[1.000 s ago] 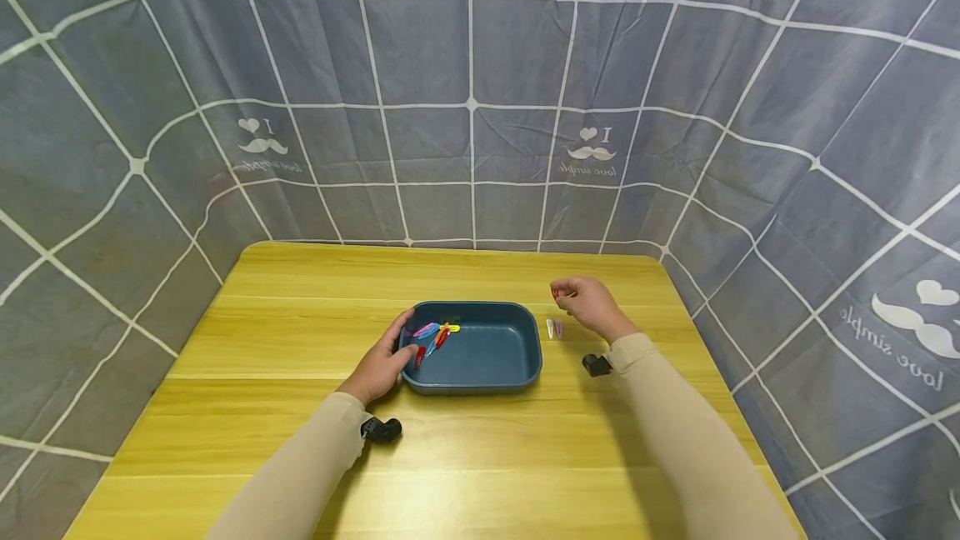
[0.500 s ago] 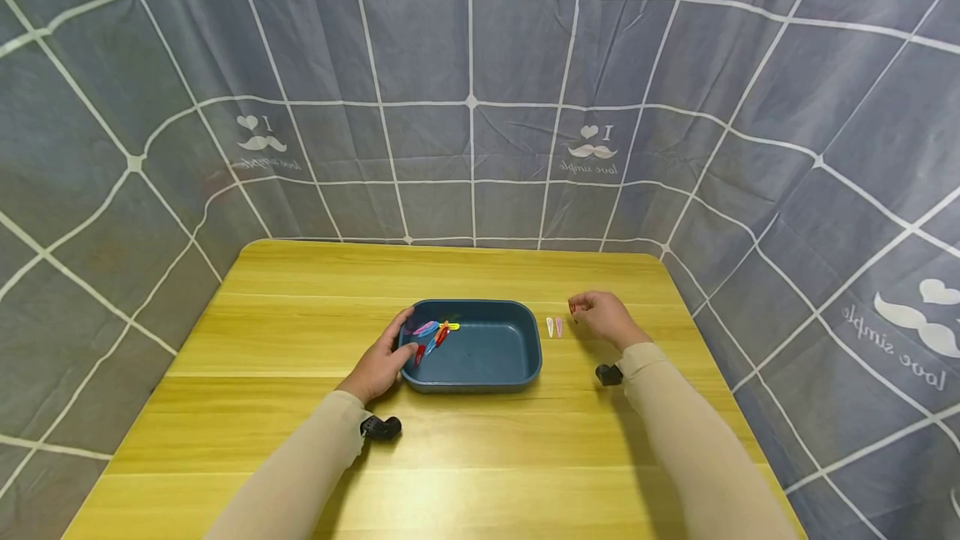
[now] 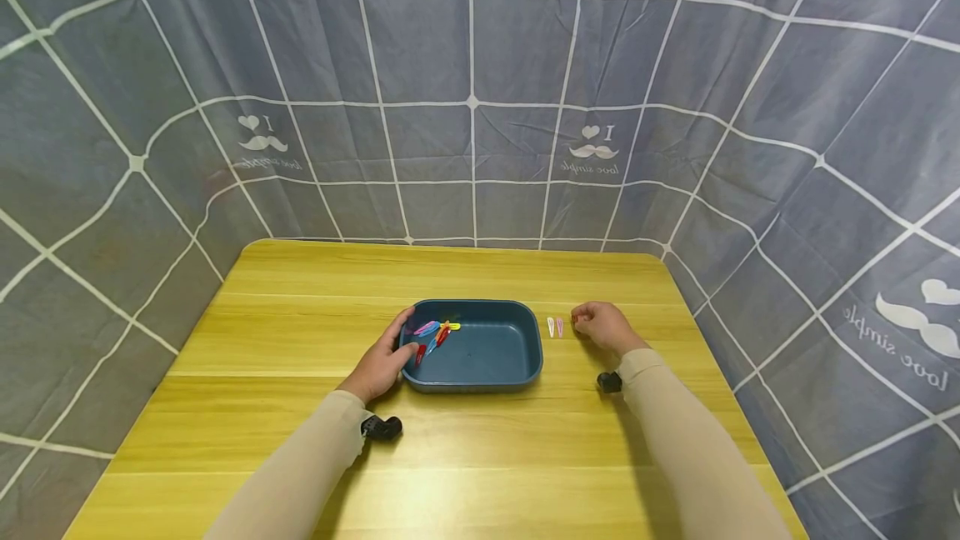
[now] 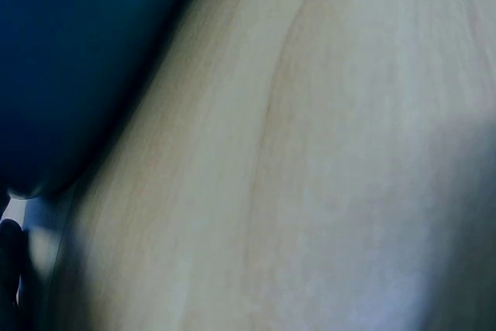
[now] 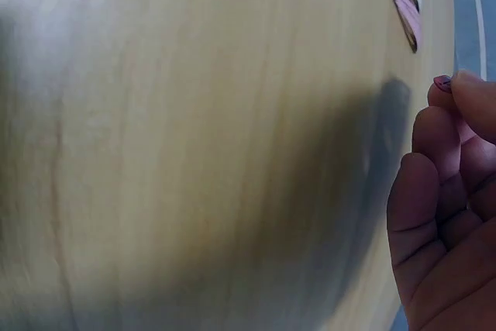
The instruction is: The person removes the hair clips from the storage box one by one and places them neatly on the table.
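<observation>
My left hand (image 3: 377,367) grips the left end of a dark teal plastic tub (image 3: 480,386), its thumb over the rim. Inside the tub's left part lie several snap hair clips, among them a yellow clip (image 3: 454,326) and a red clip (image 3: 421,352) close to the thumb. To the tub's right, my right hand (image 3: 606,328) pinches another red hair clip (image 5: 442,83) between thumb and index finger, low over the table; the fingers hide most of it. Just left of those fingertips, a white hair clip (image 3: 551,327) and a pink hair clip (image 3: 559,327) lie side by side.
Everything stands on a yellow wood-grain table (image 3: 480,457). A grey grid-patterned curtain (image 3: 420,140) hangs behind the table and along both sides. Each wrist carries a small black camera, such as the left wrist camera (image 3: 382,428).
My right hand has moved right, past the white and pink clips, and lowered toward the table with the red hair clip. The left hand and the tub have stayed in place.
</observation>
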